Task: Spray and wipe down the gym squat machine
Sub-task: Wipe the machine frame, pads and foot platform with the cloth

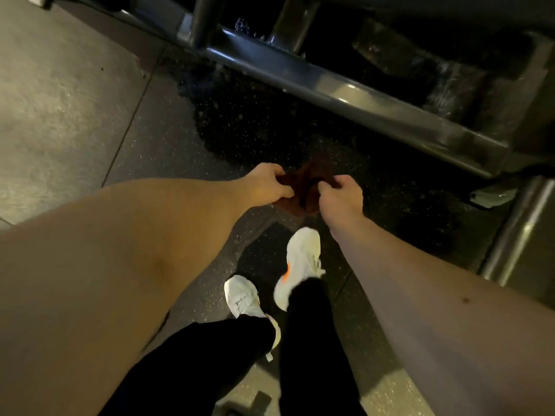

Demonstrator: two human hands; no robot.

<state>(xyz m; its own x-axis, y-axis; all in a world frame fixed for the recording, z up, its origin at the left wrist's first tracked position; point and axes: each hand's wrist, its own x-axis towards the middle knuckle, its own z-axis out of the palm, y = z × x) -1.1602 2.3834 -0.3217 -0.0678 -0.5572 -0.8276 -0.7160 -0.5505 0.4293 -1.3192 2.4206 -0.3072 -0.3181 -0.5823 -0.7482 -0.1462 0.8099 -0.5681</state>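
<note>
Head view: dim gym, grey speckled rubber floor [75,100], tile seams visible. A dark, wet-looking patch [255,121] spreads on the floor from the foot of the machine toward the person.

Squat machine [345,94] fills the top and right. Its grey steel base beam runs diagonally from upper left to mid right and is glossy with highlights. An upright post [204,19] rises from the beam at top left. A second metal tube [516,229] angles down the right edge. The area behind the beam is too dark to read.

Both bare forearms reach forward and down, and the hands meet at frame centre above the floor, short of the beam. Left hand [267,184]: fingers curled, pinching the left edge of a dark reddish-brown cloth [309,187]. Right hand [342,196]: fingers curled, gripping the cloth's right edge. The cloth is bunched between them with its lower part hanging. It is near the machine, not touching it.

Below the hands are two white shoes. Left shoe [243,295] sits further back. Right shoe [300,259] is ahead, has an orange mark on its side and is slightly blurred. Black trousers [312,340] cover both legs.
</note>
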